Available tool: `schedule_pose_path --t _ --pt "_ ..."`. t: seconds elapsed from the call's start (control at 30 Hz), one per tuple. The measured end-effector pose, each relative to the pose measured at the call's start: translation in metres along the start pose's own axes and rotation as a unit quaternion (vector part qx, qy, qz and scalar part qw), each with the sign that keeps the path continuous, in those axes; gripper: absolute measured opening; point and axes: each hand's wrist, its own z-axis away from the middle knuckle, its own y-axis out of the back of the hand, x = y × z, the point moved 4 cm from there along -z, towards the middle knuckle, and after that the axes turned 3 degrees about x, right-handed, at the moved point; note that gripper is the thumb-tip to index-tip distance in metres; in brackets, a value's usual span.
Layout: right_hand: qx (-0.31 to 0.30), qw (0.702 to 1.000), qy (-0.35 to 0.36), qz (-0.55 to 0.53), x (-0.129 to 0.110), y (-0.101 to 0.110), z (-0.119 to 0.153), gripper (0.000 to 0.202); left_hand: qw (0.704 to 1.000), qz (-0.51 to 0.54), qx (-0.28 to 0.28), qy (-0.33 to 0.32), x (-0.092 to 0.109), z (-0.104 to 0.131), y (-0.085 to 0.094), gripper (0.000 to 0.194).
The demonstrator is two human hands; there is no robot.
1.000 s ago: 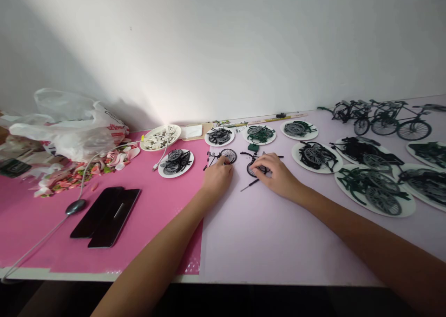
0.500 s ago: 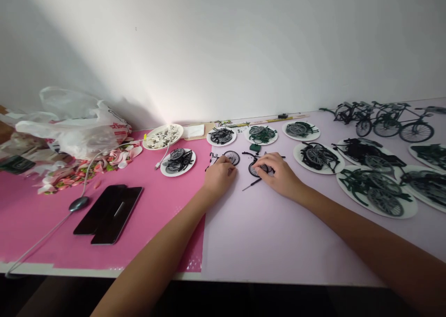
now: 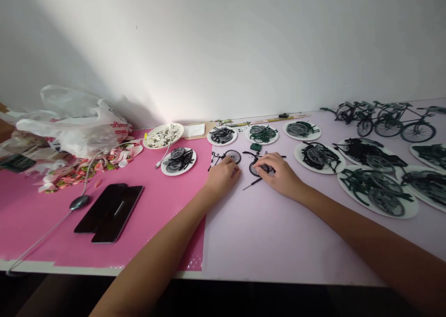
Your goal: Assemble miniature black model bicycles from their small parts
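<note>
My left hand [image 3: 223,174] rests on the table with its fingers curled together, and whatever it may hold is hidden. Just behind it lies a small black model bicycle part with handlebars, next to a spoked wheel [image 3: 234,156]. My right hand [image 3: 280,172] is closed in a pinch at the toy bicycle wheel [image 3: 255,169], which is joined to a dark frame partly covered by the fingers. A thin screwdriver [image 3: 252,184] lies in front of the right hand. Behind the wheel sits a small green block [image 3: 255,147].
Paper plates of bicycle parts stand around, including a plate [image 3: 192,167] at left and a plate [image 3: 413,209] at right. Assembled model bicycles [image 3: 418,132] stand back right. Two phones [image 3: 116,214], a cable, a plastic bag [image 3: 76,133] and a bowl [image 3: 148,142] are at left.
My left hand has shifted slightly to the right, showing more of the bicycle part behind it. My right hand stays at the wheel with hardly any movement.
</note>
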Motion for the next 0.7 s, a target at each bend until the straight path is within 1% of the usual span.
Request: schedule_pose_path --t 0.23,0.43,0.7 --pt "-0.004 1.000 0.001 -0.003 0.0008 -0.0003 0.0006 0.011 0.999 0.043 0.011 -0.015 -0.0035 0.0019 0.0023 0.024" --pt "-0.004 1.000 0.002 -0.004 0.0009 -0.0005 0.0006 0.011 0.999 0.018 -0.002 -0.049 -0.0058 0.0007 0.0008 0.029" --pt "-0.007 1.000 -0.001 -0.006 0.0000 -0.0004 0.0003 0.011 0.998 0.008 -0.015 -0.056 -0.0057 0.0005 -0.0004 0.027"
